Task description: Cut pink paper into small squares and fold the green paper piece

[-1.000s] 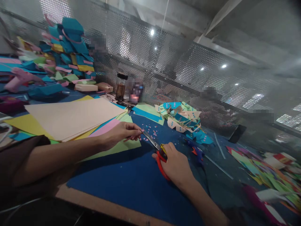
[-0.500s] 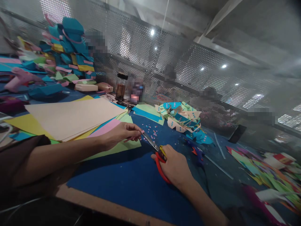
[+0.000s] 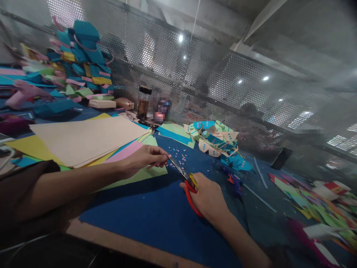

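My right hand [image 3: 208, 195] is closed round the red and yellow handles of a pair of scissors [image 3: 178, 167], whose blades point up and left. The blade tips meet the fingertips of my left hand [image 3: 147, 158], which pinches a narrow pink paper strip [image 3: 152, 166]. Small pink, white and blue paper bits [image 3: 181, 156] lie scattered on the blue tabletop just beyond the blades. Under my left hand and forearm are a light green sheet [image 3: 136, 179] and a pink sheet [image 3: 125, 150]. A large cream sheet [image 3: 89, 137] lies on the stack to the left.
Folded paper pieces with dots [image 3: 214, 137] are piled behind the scissors. A blue glue gun [image 3: 235, 182] lies right of my right hand. A lidded jar [image 3: 143, 102] stands at the back. Coloured paper [image 3: 320, 204] covers the right side; a tall blue paper model [image 3: 86, 48] stands far left.
The scissor tips have shifted very slightly at my left fingertips, and the pink bit seen there before no longer shows. Both hands stay almost in place.
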The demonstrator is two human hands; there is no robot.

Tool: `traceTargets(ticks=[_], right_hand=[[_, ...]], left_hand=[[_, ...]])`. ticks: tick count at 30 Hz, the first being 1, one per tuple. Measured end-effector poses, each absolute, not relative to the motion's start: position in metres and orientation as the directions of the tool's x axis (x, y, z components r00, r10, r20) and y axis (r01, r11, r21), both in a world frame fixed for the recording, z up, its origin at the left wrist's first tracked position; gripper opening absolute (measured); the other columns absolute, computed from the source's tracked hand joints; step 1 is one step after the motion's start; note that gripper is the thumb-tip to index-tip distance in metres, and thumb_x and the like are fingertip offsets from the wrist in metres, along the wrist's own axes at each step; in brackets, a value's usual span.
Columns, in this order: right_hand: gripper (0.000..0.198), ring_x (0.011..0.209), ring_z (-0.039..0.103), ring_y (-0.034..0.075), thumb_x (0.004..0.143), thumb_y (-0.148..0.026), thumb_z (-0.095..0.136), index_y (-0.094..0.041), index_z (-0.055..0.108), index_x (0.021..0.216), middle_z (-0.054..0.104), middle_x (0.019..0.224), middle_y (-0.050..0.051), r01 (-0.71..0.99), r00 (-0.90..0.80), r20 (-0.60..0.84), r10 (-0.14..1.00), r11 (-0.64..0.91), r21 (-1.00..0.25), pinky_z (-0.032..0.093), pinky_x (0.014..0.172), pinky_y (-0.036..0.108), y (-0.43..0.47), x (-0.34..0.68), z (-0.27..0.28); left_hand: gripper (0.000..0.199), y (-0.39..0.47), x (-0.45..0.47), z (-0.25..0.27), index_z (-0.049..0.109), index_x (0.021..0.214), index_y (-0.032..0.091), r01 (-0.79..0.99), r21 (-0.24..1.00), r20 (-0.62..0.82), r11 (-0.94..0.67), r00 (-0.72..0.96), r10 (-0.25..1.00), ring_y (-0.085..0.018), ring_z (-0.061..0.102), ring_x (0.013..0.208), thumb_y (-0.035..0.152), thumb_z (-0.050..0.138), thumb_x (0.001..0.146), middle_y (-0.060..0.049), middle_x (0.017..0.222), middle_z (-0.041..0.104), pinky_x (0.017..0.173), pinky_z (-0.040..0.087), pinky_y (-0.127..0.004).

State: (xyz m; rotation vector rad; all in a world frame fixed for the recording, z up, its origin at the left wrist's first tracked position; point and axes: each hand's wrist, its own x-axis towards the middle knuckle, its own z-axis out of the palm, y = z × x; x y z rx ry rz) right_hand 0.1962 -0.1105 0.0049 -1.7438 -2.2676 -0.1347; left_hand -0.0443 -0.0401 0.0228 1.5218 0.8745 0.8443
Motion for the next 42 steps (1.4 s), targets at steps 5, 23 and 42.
traceTargets(ticks=[5, 23, 42], right_hand=[[0.027, 0.070, 0.064, 0.018, 0.091, -0.047, 0.060, -0.022, 0.060, 0.083, 0.066, 0.082, 0.000, 0.961, -0.237, 0.260, 0.936, 0.265, -0.079, 0.028, 0.057, 0.029, -0.1108, 0.1963, 0.0055], [0.028, 0.070, 0.066, 0.018, 0.093, -0.047, 0.058, -0.022, 0.059, 0.082, 0.068, 0.083, 0.000, 0.967, -0.235, 0.253, 0.938, 0.253, -0.040, 0.028, 0.056, 0.029, -0.1108, 0.1962, 0.0058], [0.029, 0.073, 0.066, 0.019, 0.093, -0.050, 0.056, -0.022, 0.058, 0.088, 0.066, 0.088, 0.001, 0.974, -0.202, 0.263, 0.943, 0.221, -0.045, 0.030, 0.056, 0.029, -0.1111, 0.1963, 0.0066]], left_hand=[[0.021, -0.0384, -0.0447, 0.0198, 0.068, 0.088, 0.016, 0.078, 0.993, 0.038, -0.084, 0.464, 0.885, -0.011, 0.046, 0.062, 0.036, 0.066, 0.081, 0.000, 0.071, 0.060, 0.052, 0.024, -0.024], [0.024, -0.0389, -0.0450, 0.0193, 0.068, 0.086, 0.017, 0.072, 0.992, 0.061, -0.108, 0.474, 0.879, -0.012, 0.048, 0.064, 0.040, 0.067, 0.081, 0.000, 0.072, 0.061, 0.055, 0.026, -0.025], [0.025, -0.0390, -0.0453, 0.0228, 0.068, 0.082, 0.017, 0.074, 0.992, 0.055, -0.101, 0.467, 0.883, -0.012, 0.049, 0.066, 0.041, 0.068, 0.083, -0.001, 0.075, 0.065, 0.056, 0.027, -0.025]])
